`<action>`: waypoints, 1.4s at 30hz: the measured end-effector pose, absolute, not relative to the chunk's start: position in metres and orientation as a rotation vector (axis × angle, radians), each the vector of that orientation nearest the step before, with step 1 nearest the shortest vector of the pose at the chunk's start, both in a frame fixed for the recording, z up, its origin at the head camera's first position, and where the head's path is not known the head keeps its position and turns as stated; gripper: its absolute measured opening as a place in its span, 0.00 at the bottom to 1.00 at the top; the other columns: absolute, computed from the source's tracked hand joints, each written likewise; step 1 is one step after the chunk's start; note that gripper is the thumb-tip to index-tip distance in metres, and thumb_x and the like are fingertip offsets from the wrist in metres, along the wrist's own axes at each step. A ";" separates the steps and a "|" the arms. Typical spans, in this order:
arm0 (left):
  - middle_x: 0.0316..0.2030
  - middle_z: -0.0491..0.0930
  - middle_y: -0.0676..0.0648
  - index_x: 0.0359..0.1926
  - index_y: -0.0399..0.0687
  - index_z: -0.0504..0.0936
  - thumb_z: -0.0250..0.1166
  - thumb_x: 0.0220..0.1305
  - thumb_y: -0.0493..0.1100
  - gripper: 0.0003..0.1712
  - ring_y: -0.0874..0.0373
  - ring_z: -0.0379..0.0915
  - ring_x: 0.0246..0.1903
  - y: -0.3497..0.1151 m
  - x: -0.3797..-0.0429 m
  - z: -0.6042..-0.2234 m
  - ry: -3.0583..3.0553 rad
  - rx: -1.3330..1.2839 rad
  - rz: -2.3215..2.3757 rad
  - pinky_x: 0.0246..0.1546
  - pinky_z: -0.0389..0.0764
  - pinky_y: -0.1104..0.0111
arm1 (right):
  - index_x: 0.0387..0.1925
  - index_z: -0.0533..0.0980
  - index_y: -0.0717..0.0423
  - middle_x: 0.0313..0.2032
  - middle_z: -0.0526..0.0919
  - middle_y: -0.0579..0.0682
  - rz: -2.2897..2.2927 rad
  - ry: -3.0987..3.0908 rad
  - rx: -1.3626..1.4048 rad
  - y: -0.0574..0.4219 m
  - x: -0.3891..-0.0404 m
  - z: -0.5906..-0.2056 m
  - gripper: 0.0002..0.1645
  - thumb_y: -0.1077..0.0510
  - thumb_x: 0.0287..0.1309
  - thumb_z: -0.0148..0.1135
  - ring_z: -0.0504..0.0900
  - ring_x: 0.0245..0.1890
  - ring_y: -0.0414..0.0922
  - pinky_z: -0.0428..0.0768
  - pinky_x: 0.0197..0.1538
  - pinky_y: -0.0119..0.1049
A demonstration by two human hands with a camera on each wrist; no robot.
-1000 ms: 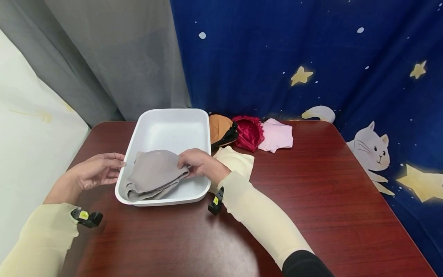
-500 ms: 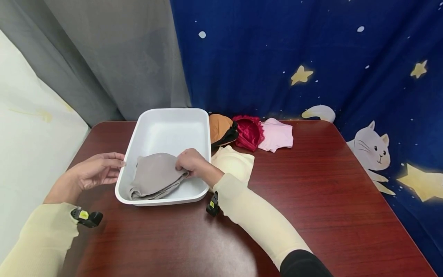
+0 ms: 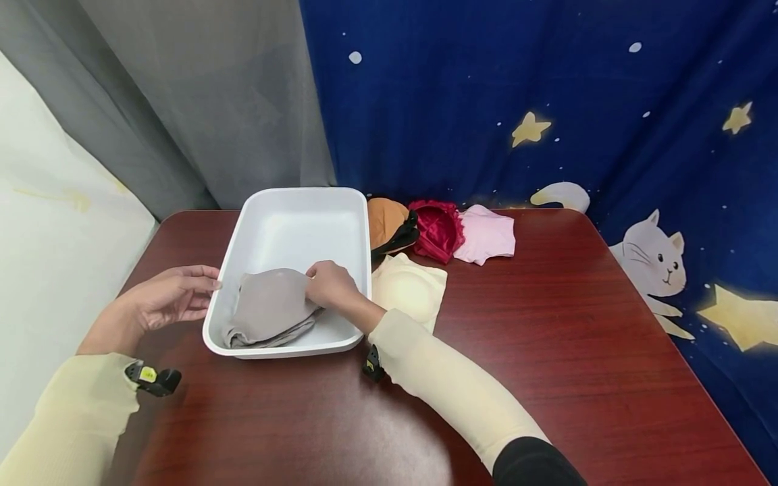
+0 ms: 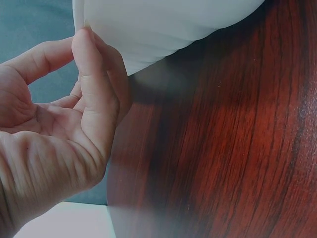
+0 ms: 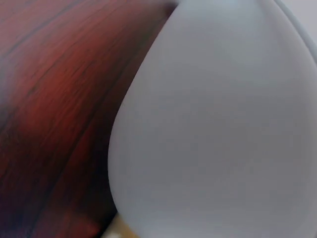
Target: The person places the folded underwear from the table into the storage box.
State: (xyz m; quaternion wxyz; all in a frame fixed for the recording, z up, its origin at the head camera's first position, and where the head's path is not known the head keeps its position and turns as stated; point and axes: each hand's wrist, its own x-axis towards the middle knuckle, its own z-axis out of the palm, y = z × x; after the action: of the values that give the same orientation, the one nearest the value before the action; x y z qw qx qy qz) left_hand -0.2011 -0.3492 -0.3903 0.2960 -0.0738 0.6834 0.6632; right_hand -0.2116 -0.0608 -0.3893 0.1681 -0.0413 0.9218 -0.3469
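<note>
A grey bra (image 3: 273, 300), folded over with a rounded cup shape, lies in the near half of a white plastic tray (image 3: 290, 349). My right hand (image 3: 331, 287) reaches over the tray's right side, its curled fingers holding the bra's right edge. Those fingertips are partly hidden, and the right wrist view shows only the tray's outer wall (image 5: 213, 119). At the tray's left side, my left hand (image 3: 176, 297) touches the rim with loosely bent fingers. Close up in the left wrist view, fingertips of the left hand (image 4: 74, 109) meet the white edge.
Right of the tray lie a cream bra (image 3: 410, 290), an orange-brown cup with black fabric (image 3: 385, 223), a dark red bra (image 3: 436, 233) and a pink garment (image 3: 485, 235). All rest on the red-brown table (image 3: 547, 351). Curtains hang behind its far edge.
My right hand has shifted slightly left, bringing the bra's right edge inward so the bra is more compact. The left hand stays at the tray's rim.
</note>
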 end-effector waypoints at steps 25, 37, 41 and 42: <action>0.37 0.85 0.48 0.49 0.46 0.72 0.58 0.68 0.35 0.10 0.53 0.85 0.36 -0.350 -0.202 -0.392 1.825 -0.184 1.759 0.40 0.86 0.58 | 0.56 0.74 0.47 0.41 0.81 0.42 -0.530 2.834 -0.666 -0.068 -0.193 -0.400 0.30 0.58 0.47 0.66 0.74 0.31 0.39 0.74 0.37 0.31; 0.39 0.85 0.48 0.50 0.45 0.72 0.58 0.68 0.36 0.11 0.53 0.85 0.38 -0.348 -0.203 -0.389 1.832 -0.181 1.750 0.43 0.85 0.56 | 0.62 0.71 0.48 0.44 0.80 0.43 -0.531 2.859 -0.650 -0.071 -0.188 -0.401 0.37 0.55 0.46 0.68 0.75 0.34 0.41 0.75 0.35 0.32; 0.38 0.85 0.48 0.49 0.45 0.72 0.58 0.68 0.36 0.10 0.53 0.85 0.37 -0.348 -0.202 -0.389 1.826 -0.189 1.757 0.42 0.85 0.57 | 0.62 0.70 0.49 0.46 0.78 0.42 -0.506 2.863 -0.644 -0.073 -0.186 -0.402 0.38 0.54 0.45 0.67 0.75 0.36 0.43 0.74 0.35 0.32; 0.38 0.85 0.48 0.49 0.45 0.72 0.58 0.68 0.36 0.10 0.53 0.85 0.37 -0.349 -0.201 -0.389 1.822 -0.192 1.760 0.42 0.85 0.57 | 0.62 0.69 0.49 0.46 0.78 0.43 -0.502 2.860 -0.645 -0.074 -0.185 -0.402 0.38 0.54 0.46 0.66 0.75 0.37 0.43 0.74 0.33 0.32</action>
State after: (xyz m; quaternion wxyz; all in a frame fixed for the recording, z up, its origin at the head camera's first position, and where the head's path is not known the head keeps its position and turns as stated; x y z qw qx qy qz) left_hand -0.2011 -0.3489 -0.3891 0.2962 -0.0723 0.6851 0.6616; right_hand -0.1850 -0.0737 -0.4017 0.0833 -0.2160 0.9582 -0.1682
